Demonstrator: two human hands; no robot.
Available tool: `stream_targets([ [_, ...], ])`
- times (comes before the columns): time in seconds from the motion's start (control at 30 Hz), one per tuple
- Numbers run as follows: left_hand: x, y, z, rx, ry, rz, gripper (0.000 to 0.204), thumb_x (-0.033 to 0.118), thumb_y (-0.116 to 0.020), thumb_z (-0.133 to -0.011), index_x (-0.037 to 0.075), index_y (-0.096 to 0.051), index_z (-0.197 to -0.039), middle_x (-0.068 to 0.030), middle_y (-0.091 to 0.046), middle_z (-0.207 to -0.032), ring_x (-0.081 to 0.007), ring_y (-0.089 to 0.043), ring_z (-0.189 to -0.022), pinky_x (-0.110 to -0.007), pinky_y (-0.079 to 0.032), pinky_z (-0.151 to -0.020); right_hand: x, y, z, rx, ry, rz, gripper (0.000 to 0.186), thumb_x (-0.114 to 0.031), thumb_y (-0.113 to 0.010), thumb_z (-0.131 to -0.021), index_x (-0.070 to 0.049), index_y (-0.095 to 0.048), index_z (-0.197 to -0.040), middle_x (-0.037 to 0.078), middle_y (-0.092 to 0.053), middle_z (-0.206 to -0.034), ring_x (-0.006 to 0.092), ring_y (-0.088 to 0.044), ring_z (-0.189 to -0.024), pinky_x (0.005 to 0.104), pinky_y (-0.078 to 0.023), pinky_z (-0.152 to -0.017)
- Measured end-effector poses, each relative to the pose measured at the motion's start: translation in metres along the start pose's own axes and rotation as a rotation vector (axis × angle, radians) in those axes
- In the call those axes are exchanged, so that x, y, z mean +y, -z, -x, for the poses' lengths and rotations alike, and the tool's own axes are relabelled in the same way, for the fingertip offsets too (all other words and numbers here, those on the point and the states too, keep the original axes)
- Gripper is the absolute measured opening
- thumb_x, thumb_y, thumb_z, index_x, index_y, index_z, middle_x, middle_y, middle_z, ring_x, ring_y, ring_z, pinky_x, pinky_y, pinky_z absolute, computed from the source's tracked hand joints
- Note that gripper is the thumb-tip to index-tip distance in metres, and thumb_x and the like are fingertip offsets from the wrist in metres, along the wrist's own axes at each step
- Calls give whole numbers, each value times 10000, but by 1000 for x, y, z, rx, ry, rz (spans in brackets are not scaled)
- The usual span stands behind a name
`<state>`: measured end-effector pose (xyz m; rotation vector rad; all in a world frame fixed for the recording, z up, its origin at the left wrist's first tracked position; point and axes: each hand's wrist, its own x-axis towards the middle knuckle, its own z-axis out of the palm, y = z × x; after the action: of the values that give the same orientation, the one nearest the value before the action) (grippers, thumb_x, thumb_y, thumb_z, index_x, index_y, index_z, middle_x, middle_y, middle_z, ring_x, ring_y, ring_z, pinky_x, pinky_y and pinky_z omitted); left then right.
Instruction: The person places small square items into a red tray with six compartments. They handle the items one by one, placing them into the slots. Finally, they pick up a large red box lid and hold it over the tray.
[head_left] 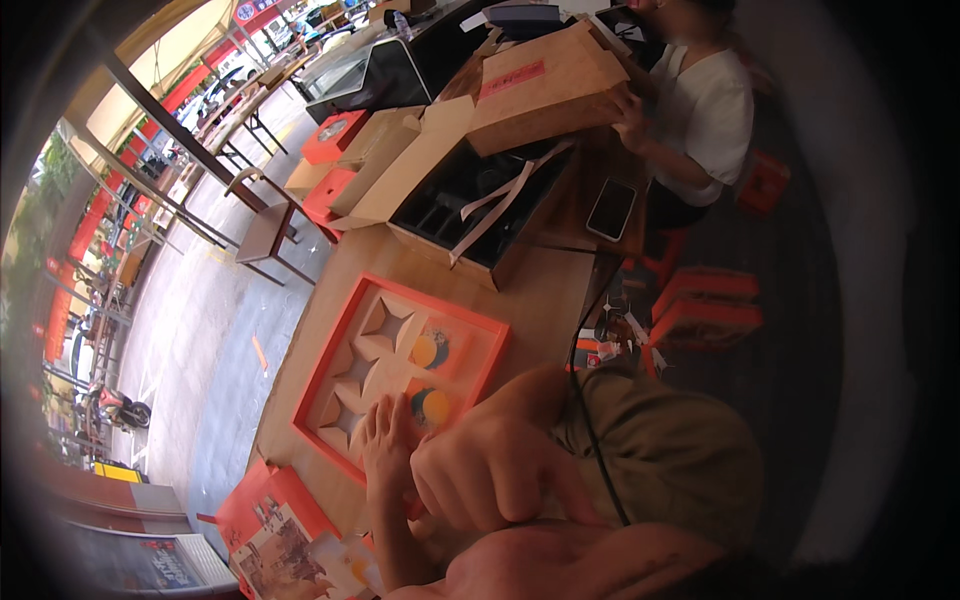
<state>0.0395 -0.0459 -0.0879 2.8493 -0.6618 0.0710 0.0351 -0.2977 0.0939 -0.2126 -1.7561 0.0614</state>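
Note:
On the wooden table lies a shallow red-rimmed box (pixel 333 372) with a beige insert. Star-shaped openings line one side of the insert, and two round pieces (pixel 430 350) patterned in yellow and dark teal show on the other. My left hand (pixel 388 445) rests over the box's near edge, fingers stretched out across the insert. Close beside it, nearer to me, my right hand (pixel 490 472) is curled into a fist above the box's near right corner. Whatever it may hold is hidden behind the knuckles.
Farther along the table (pixel 545 300) stands an open carton (pixel 440 215) with a black interior and a pale strap. Across from me, a person in white (pixel 712 110) holds a brown cardboard box (pixel 545 85). A phone (pixel 611 209) lies nearby. Another red box (pixel 270 510) sits near left.

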Motion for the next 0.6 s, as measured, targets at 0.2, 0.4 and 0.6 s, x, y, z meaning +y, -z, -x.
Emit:
stream_targets([
  [0.2, 17, 16, 0, -21, 25, 28, 873, 466, -786, -939, 171, -435, -1681, -194, -443, -1703, -427, -373, -1592, -538, -300, -1295, -16, -2, -2, -26, -8, -27, 638, -495, -884, -938, -128, -491, -595, 0, -523, -572, 274, -517, -490, 404, -374, -537],
  [0.4, 11, 11, 6, 12, 37, 48, 818, 371, -791, -920, 173, -477, -1649, -178, -502, -1647, -409, -420, -1562, -535, -319, -1282, -4, -15, -4, 129, 214, 54, 551, -479, -813, -1002, -163, -523, -655, -37, -455, -575, 173, -467, -435, 362, -266, -435],
  [0.6, 13, 27, 2, 263, -207, -143, 725, 281, -878, -822, 123, -621, -1481, -156, -606, -1517, -364, -556, -1429, -524, -410, -1219, -15, 1, -13, 75, 78, 170, 453, -431, -891, -942, -122, -642, -724, -7, -656, -687, 200, -650, -560, 291, -448, -502],
])
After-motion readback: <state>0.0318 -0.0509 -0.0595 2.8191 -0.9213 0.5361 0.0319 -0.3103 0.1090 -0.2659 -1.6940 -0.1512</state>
